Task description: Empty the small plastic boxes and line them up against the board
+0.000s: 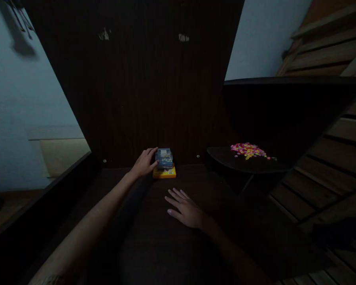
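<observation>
A small stack stands at the far end of the dark wooden surface, close to the upright panel. Clear bluish plastic cases (164,156) make up its upper part, and a yellow case (166,172) with dark print lies under them. At the stack's left side is my left hand (144,162), its thumb and forefinger apart and touching the edge of the bluish cases. Palm down and fingers spread, my right hand (185,208) rests on or just over the surface, nearer to me than the stack. Nothing shows in it.
A pile of small pink, yellow and red pieces (247,150) lies on a rounded dark shelf (225,156) at the right. The tall dark panel (154,87) closes off the back. A raised edge (47,188) runs along the left. Wooden slats (326,182) stand at the right.
</observation>
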{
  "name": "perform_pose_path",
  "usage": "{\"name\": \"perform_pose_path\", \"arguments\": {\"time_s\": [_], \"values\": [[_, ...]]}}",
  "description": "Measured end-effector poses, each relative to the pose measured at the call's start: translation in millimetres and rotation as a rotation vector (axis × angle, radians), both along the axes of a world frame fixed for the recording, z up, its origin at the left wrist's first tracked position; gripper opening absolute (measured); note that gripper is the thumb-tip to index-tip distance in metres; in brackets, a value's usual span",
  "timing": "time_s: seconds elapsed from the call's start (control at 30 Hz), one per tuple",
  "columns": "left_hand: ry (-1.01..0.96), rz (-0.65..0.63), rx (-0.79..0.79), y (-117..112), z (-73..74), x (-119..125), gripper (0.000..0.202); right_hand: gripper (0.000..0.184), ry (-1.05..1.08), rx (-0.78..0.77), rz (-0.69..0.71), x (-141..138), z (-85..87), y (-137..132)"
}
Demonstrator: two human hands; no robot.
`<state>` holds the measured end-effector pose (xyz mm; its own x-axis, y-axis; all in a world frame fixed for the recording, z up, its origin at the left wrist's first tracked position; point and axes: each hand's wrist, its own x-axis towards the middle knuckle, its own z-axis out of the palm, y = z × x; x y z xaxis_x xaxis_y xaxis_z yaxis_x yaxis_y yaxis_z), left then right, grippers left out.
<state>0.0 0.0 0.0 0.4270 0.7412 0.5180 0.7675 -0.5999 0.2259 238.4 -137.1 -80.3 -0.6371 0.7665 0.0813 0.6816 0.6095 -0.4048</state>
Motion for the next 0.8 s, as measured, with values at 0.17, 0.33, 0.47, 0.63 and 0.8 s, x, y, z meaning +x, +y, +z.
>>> {"name": "perform_pose_path", "arguments": {"time_s": [0.17, 0.33, 0.47, 0.63, 0.8], "values": [[0.027, 0.018, 0.013, 15.2, -11.1, 13.9, 0.046, 0.058, -0.009, -0.022, 0.008, 0.3, 1.2, 0.8], [-0.104, 0.018, 0.041, 19.2, -17.0, 18.7, 0.036, 0.059, -0.002, -0.014, 0.002, -0.4, 2.3, -0.1], [-0.208, -0.024, 0.010, 20.2, -16.9, 23.7, 0.026, 0.060, -0.022, -0.018, -0.003, -1.0, 4.2, -0.7], [-0.306, -0.053, 0.036, 9.2, -7.7, 21.4, 0.017, 0.059, -0.025, -0.022, -0.007, -0.7, 3.4, 0.2], [-0.429, -0.117, 0.077, -37.5, -13.6, -0.8, 0.017, 0.045, 0.074, 0.124, -0.027, 2.2, -8.6, 5.6]]}}
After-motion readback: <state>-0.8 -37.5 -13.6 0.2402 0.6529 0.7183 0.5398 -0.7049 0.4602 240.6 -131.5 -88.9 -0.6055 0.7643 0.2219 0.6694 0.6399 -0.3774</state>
